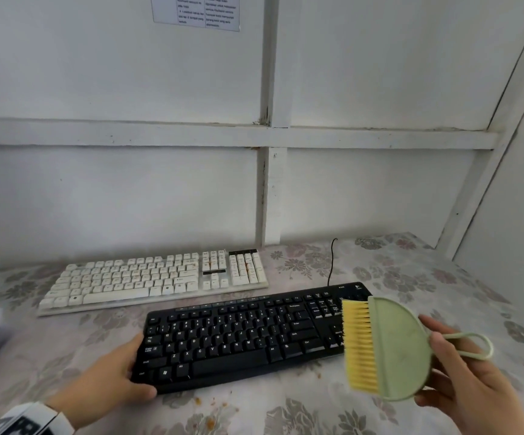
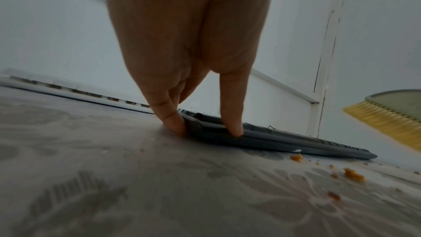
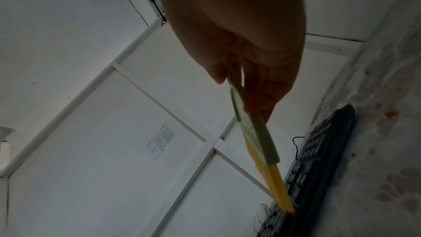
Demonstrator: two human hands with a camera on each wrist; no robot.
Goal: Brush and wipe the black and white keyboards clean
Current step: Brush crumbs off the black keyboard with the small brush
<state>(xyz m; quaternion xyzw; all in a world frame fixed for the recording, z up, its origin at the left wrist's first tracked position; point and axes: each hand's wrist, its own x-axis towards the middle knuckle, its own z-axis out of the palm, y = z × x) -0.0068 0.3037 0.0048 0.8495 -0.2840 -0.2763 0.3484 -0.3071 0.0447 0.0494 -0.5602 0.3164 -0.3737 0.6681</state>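
**Count on the table**

Two keyboards: one black keyboard [image 1: 241,335], one white keyboard [image 1: 157,279]; one brush [image 1: 386,348] with yellow bristles; one black cable [image 1: 332,262]; one printed notice [image 1: 196,11] on the wall; two hands: left hand [image 1: 109,375], right hand [image 1: 471,390]; orange crumbs [image 2: 353,175] too scattered to count exactly.

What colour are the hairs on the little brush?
Yellow. The bristles are bright yellow on a pale green brush, clearest in the head view.

Soft, even daylight in the head view; wrist views dimmer (edges bent, foreground blurred)
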